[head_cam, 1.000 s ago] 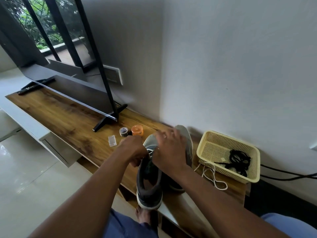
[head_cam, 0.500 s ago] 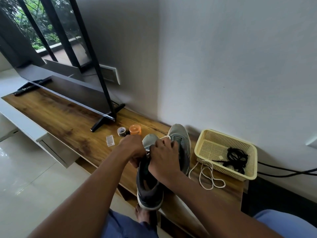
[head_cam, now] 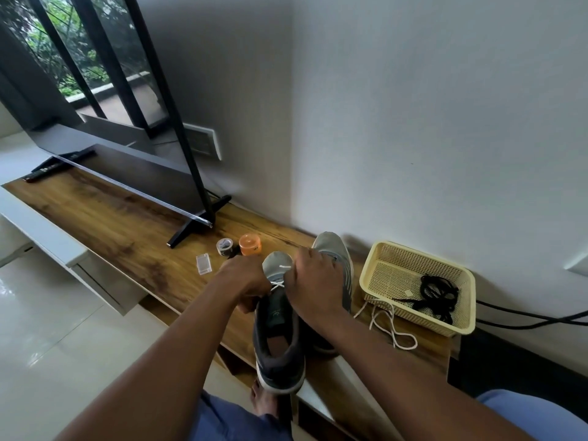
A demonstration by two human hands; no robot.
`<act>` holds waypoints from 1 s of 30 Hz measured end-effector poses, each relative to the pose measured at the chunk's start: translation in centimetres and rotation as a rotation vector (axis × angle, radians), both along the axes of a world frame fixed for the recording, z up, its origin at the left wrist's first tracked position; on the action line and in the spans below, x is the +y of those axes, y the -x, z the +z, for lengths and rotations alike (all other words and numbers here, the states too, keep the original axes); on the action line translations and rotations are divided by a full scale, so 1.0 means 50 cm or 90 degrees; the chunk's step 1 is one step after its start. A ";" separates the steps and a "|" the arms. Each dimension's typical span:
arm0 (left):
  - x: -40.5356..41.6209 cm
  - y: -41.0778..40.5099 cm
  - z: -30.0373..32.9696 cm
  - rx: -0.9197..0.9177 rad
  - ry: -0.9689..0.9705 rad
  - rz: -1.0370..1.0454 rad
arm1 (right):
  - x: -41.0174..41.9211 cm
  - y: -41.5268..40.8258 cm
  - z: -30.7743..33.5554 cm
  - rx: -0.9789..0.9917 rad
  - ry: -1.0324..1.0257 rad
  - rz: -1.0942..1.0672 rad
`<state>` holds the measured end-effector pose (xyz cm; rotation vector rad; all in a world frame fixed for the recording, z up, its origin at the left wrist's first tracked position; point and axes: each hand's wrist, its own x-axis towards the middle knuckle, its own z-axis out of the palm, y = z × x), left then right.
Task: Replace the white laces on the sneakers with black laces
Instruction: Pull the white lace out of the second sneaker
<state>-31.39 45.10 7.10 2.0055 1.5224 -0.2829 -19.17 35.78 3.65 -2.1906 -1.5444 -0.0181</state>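
Left hand (head_cam: 245, 281): fingers curled at the near sneaker's (head_cam: 278, 332) lacing, apparently pinching the white lace (head_cam: 279, 284); the grip itself is hidden behind the knuckles.
Right hand (head_cam: 313, 286): fingers bent down over the same lacing, seemingly drawing the lace; the fingertips are out of sight.
White lace: thin soft cord, limp, light; best taken by its stiff tip or close to an eyelet, likely to slip if held slack.
Near sneaker: grey mesh toe, dark padded collar, pale rubber sole; stands on the counter's (head_cam: 105, 224) near edge, heel toward the person. Light, pliable upper; hold it by the sides.
Second sneaker (head_cam: 334, 249): grey, just right of the first.
Loose white lace (head_cam: 386, 323): looped on the counter, right of the sneakers, beside the basket.
Basket (head_cam: 369, 275): cream perforated plastic, rectangular, at right.
Black laces (head_cam: 437, 294): tangled bundle inside the basket.
Counter: brown wood-grain, smooth.
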 end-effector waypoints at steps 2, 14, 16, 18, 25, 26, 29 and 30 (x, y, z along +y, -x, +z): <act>0.004 0.000 -0.005 0.004 -0.043 -0.012 | 0.007 -0.020 0.013 0.028 -0.035 -0.055; -0.002 -0.030 -0.025 -0.029 -0.183 -0.152 | 0.001 -0.043 0.033 -0.018 0.096 0.048; -0.004 -0.034 -0.025 -0.028 -0.208 -0.141 | -0.001 -0.027 0.041 -0.040 0.138 0.078; -0.007 -0.036 -0.023 -0.023 -0.229 -0.136 | -0.007 -0.017 0.036 -0.069 0.163 0.098; 0.025 0.000 -0.023 -0.111 -0.175 0.013 | -0.025 0.001 0.024 -0.128 0.183 0.115; 0.033 0.014 -0.023 -0.132 -0.147 0.062 | -0.024 0.000 0.026 -0.120 0.180 0.112; 0.045 0.032 -0.026 -0.103 -0.116 0.062 | -0.024 -0.001 0.029 -0.096 0.190 0.110; 0.046 0.026 -0.023 -0.088 -0.129 0.034 | -0.025 -0.001 0.029 -0.095 0.192 0.108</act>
